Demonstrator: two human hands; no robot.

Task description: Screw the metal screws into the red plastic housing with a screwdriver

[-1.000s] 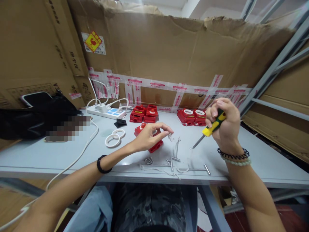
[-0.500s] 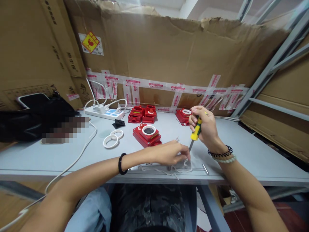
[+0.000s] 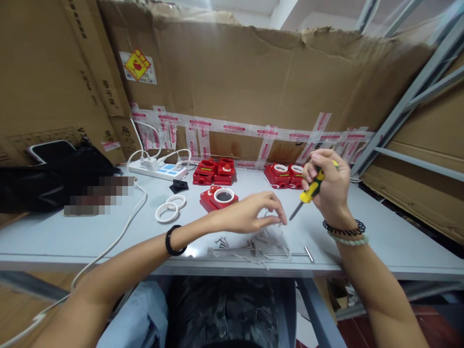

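Gripping a yellow-and-green screwdriver (image 3: 307, 195), the right hand (image 3: 329, 186) hovers, in the head view, above the worktop (image 3: 380, 232), right of its middle, the blade slanting down toward the left hand (image 3: 259, 212). That left hand is bent at the wrist, thumb and fingertips close together just beside the screwdriver's tip; whether they pinch the thin white cord (image 3: 277, 253) near them cannot be told. Toward the front edge lie T-shaped metal bars (image 3: 308, 253) tangled with that cord, and a few loose screws (image 3: 222, 241). A red housing (image 3: 208, 201) with a white-ringed window sits behind the left forearm. Nearer the left edge, two white rings (image 3: 167, 212) overlap. Along the back edge stand a white power strip (image 3: 157, 169) and more red units (image 3: 213, 171).
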